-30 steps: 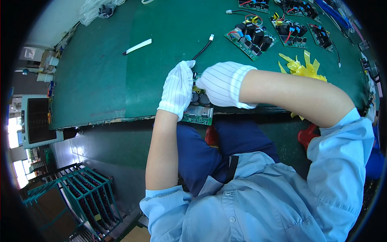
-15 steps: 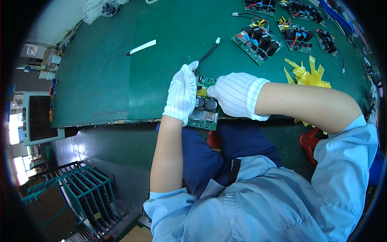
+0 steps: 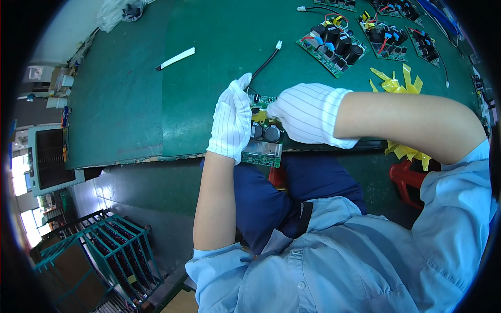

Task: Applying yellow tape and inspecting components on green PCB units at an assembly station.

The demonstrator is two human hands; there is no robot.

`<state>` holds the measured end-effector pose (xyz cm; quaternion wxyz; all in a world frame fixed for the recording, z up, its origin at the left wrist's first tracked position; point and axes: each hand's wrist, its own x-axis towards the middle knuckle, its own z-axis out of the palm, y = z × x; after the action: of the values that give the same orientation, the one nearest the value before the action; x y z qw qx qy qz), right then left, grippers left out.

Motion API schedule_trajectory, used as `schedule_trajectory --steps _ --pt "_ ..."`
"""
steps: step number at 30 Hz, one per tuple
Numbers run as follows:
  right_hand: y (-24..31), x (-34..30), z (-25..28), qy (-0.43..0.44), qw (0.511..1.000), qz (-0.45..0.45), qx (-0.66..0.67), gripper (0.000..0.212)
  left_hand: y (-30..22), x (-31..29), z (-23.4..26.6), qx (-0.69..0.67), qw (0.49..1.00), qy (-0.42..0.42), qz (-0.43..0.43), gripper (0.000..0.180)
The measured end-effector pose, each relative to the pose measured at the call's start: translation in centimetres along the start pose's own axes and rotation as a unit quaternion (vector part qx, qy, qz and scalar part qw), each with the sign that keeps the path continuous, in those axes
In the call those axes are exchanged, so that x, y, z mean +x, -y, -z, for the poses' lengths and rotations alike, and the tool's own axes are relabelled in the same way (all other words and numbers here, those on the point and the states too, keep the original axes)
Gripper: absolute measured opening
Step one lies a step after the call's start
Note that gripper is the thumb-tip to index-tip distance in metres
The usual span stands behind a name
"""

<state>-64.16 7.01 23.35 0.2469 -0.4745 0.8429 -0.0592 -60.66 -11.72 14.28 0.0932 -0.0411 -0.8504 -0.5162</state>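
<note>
A green circuit board (image 3: pixel 263 155) with round black capacitors hangs partly over the near edge of the bench. Along its left side my white-gloved left hand (image 3: pixel 229 125) is closed on the board, fingers pointing away from me. My right hand (image 3: pixel 310 113), also gloved, reaches in from the right with its fingertips bunched over the board. Next to those fingertips lies a yellow piece (image 3: pixel 259 118) on the board. Whatever the right fingers pinch is hidden under the glove. A black cable (image 3: pixel 265 64) with a white plug runs from the board's far end onto the bench.
Several populated boards (image 3: pixel 334 48) lie at the far right of the green bench (image 3: pixel 120 104). Yellow tape strips (image 3: pixel 399 81) hang near my right forearm. A white-handled tool (image 3: pixel 177 58) rests at the left. A teal rack (image 3: pixel 117 250) stands on the floor at lower left.
The whole view has shifted slightly. My right fingertips have moved a little toward the board's far end, showing more of the yellow piece. My left hand keeps its grip on the board.
</note>
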Motion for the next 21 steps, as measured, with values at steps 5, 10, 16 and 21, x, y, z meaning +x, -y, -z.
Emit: schedule_trajectory --steps 5,10,16,21 --pt "1.3 -0.6 0.2 -0.008 1.000 0.000 0.021 0.022 0.0 0.1 -0.2 0.009 1.000 0.016 0.001 0.054" --pt "0.9 -1.7 0.9 -0.006 1.000 -0.002 -0.020 0.021 0.1 0.1 0.1 -0.004 1.000 0.022 0.010 0.058" --pt "1.0 -9.6 4.9 -0.123 0.989 -0.052 -0.063 0.017 0.3 -0.1 0.7 0.019 0.999 0.030 -0.034 0.059" --pt "-1.9 -19.7 2.7 -0.148 0.944 -0.209 -0.209 0.038 0.1 -0.2 0.9 0.115 0.989 0.016 -0.087 0.066"
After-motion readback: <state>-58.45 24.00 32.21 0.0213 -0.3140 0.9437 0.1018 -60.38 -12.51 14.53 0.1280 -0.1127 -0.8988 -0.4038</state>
